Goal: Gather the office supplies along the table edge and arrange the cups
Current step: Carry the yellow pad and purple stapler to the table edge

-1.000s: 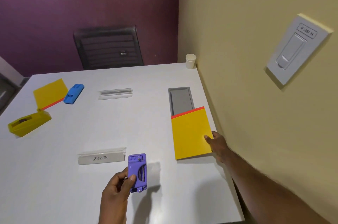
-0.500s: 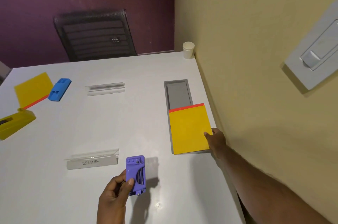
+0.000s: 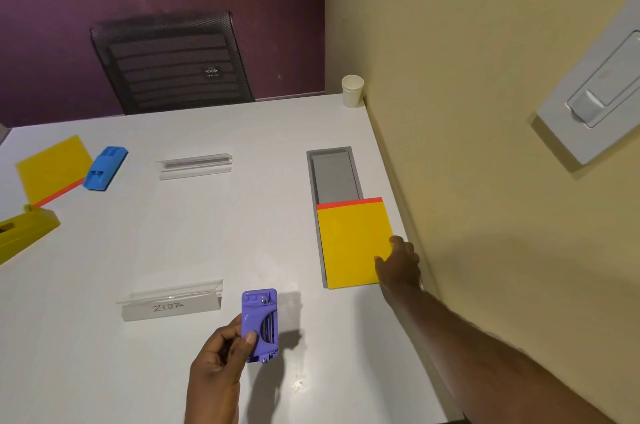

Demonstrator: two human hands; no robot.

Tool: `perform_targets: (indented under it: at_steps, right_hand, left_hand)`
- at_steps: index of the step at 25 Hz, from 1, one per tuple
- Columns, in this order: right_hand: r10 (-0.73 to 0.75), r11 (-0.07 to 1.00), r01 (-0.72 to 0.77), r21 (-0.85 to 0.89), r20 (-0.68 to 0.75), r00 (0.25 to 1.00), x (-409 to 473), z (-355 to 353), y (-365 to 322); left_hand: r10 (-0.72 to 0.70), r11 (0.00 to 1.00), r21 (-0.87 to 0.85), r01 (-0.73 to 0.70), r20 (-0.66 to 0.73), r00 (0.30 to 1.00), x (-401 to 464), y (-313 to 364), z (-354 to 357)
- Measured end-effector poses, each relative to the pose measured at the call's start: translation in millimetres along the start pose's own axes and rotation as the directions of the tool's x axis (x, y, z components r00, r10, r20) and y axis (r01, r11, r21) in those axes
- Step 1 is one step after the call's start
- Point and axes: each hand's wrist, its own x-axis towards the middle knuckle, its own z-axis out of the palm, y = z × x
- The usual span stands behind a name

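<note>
White table [image 3: 207, 233]: left hand [image 3: 221, 357] grips purple hole punch [image 3: 260, 326]; right hand [image 3: 398, 264], fingers relaxed, touches yellow notepad [image 3: 351, 240]; paper cup [image 3: 352, 91] at far corner.

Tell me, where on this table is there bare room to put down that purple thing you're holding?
The widest bare patch lies mid-table, between the ZEBRA name holder, the empty clear holder and the grey hatch. More bare table lies left of the left hand, which holds the purple punch. The wall side is crowded: the right hand touches the yellow pad.
</note>
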Motion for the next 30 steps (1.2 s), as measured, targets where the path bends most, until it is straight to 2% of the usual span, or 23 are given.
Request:
perform_targets:
  at_steps: [2, 4, 6, 7, 9, 13, 21, 30]
  right_hand:
    - [-0.255, 0.954, 0.261, -0.149, 0.064, 0.965, -11.6, 8.4, -6.5]
    - [-0.456, 0.795, 0.519, -0.314, 0.255, 0.853, -16.2, 19.4, -15.4]
    - [-0.496, 0.639, 0.656, -0.401, 0.437, 0.75, -17.1, 32.2, -25.8]
    - [-0.48, 0.592, 0.682, -0.429, 0.493, 0.726, -16.8, 37.8, -30.0]
    - [-0.42, 0.548, 0.684, -0.482, 0.549, 0.723, -15.3, 46.8, -34.0]
    - [-0.314, 0.548, 0.639, -0.539, 0.576, 0.755, -14.2, 49.5, -31.4]
    - [-0.269, 0.578, 0.605, -0.548, 0.571, 0.775, -8.8, 39.0, -25.6]
    - [-0.294, 0.576, 0.63, -0.52, 0.588, 0.754, 1.4, 27.8, -12.4]
  left_hand:
    - [-0.017, 1.0, -0.004, 0.017, 0.003, 1.0, -0.3, 0.5, 1.0]
    - [-0.044, 0.999, 0.014, 0.043, 0.026, 0.999, -0.4, -0.2, 1.7]
    - [-0.059, 0.998, 0.033, 0.058, 0.051, 0.997, -2.2, -2.3, 1.3]
    - [-0.062, 0.997, 0.04, 0.059, 0.057, 0.996, -3.4, -3.4, 1.3]
    - [-0.068, 0.996, 0.055, 0.065, 0.054, 0.996, -5.7, -6.2, 1.8]
    - [-0.064, 0.996, 0.066, 0.061, 0.048, 0.997, -10.8, -10.5, 3.8]
    - [-0.065, 0.994, 0.087, 0.063, 0.023, 0.998, -17.6, -13.0, 8.7]
    - [-0.051, 0.993, 0.11, 0.046, 0.045, 0.998, -22.1, -12.9, 19.3]
